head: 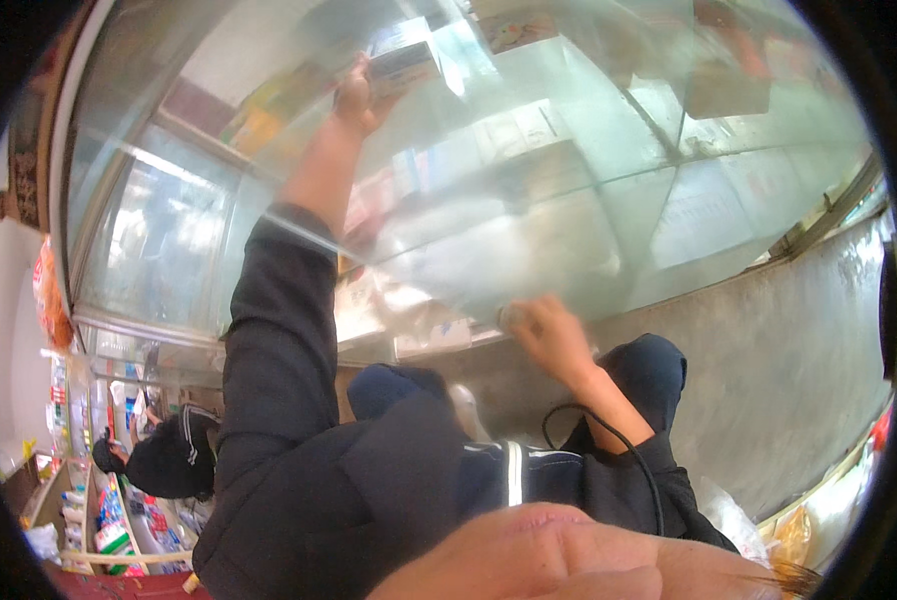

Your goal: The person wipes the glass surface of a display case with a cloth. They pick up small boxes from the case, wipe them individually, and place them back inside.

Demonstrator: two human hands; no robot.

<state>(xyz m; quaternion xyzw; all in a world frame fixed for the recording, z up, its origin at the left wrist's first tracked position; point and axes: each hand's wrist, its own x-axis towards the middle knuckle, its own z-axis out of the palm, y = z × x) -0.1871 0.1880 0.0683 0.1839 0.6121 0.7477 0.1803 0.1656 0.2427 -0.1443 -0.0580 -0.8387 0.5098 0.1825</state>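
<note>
My left hand reaches deep into a glass display case and grips the near left edge of a small box. Reflections and motion blur hide the box's details. My right hand is lower, at the case's near edge, its fingers curled by a small greyish thing. Blur hides whether the fingers hold that thing or only touch it. Between the hands, papers or flat packs and a pale, blurred bulky item show through the glass.
At the right stands a brown box in the case. A glass panel borders my left arm. A dark cable loops by my right forearm. At lower left, another person bends near shelves of goods. Grey floor lies right.
</note>
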